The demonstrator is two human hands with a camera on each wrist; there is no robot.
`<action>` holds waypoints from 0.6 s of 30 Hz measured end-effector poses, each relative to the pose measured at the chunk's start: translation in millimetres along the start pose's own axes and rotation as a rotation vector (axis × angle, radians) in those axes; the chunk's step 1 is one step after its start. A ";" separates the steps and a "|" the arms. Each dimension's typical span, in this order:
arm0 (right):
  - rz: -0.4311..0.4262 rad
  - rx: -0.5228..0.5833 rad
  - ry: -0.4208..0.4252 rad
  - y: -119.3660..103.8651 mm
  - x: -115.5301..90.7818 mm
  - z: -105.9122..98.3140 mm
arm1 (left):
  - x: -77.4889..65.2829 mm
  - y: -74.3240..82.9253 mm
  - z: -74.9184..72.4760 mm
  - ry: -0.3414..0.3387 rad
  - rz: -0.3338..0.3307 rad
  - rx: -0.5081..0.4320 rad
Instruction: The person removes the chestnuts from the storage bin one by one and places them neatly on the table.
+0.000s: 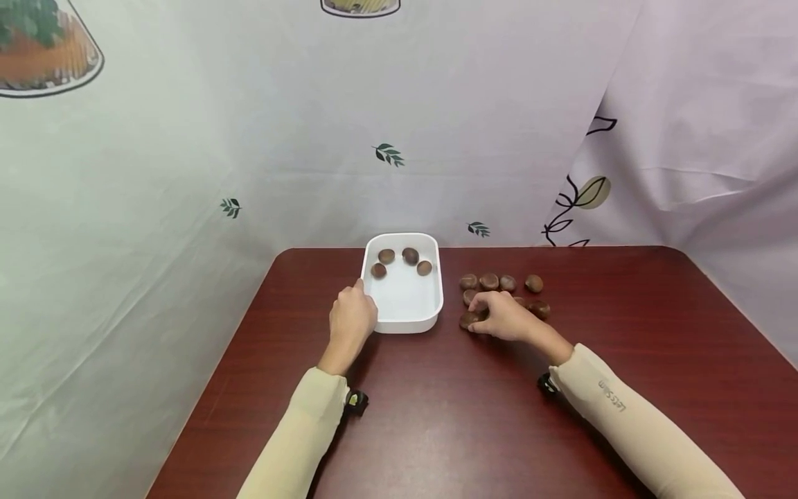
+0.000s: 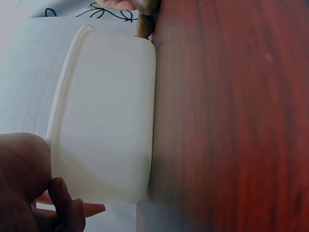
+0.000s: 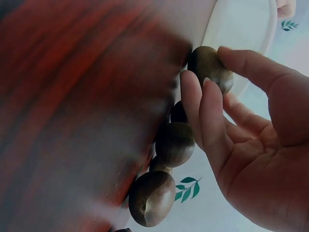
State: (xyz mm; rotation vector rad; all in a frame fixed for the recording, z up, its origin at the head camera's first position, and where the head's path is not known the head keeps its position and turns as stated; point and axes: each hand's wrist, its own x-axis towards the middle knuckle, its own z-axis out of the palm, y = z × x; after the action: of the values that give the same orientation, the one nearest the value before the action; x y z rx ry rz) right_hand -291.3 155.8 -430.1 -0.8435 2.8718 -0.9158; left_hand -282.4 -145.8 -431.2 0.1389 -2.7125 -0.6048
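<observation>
Near the back edge of the dark red table point(image 1: 399, 423) sits a white tray point(image 1: 405, 298) with round corners. Four brown chestnuts point(image 1: 410, 256) lie inside it, up at the far end. The left hand point(image 1: 352, 317) holds the tray by its left side. Some of its fingers are curled at the tray's wall, but I cannot tell where every finger goes.

Just to the right of the tray, the right hand point(image 1: 503, 317) has a chestnut point(image 3: 208, 66). The thumb and fingertips pinch it from both sides, and it is down low by the table top. More chestnuts point(image 1: 489, 281) lie on the table behind and beside this hand, some of them partly hidden by it. Three sit in a short row, and one is a little apart on the right.

Both arms have cream sleeves point(image 1: 642, 416). Behind the table hangs a pale cloth point(image 1: 299, 138) with little green leaves on it.
</observation>
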 end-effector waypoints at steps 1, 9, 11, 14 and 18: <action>-0.005 -0.010 0.002 -0.3 0.1 0.0 | 0.1 -0.2 0.1 0.001 0.000 0.000; 0.090 -0.110 0.065 -10.8 -0.4 -5.7 | 0.5 0.2 -0.4 0.021 0.031 0.007; 0.112 -0.104 0.107 -18.0 3.3 -7.9 | 0.5 0.0 -0.6 0.034 0.036 0.007; 0.090 -0.035 0.170 -30.7 12.6 -7.7 | 0.0 -0.5 -0.7 0.040 0.036 0.009; 0.033 0.114 0.242 -46.9 29.4 1.8 | -1.1 -0.2 -0.3 0.022 0.020 0.011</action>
State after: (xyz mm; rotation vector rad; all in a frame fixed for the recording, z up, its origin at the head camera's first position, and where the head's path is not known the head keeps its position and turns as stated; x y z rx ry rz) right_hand -293.1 108.2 -401.9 -0.7185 2.9835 -1.2440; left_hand -281.3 -145.9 -431.4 0.1204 -2.6935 -0.5789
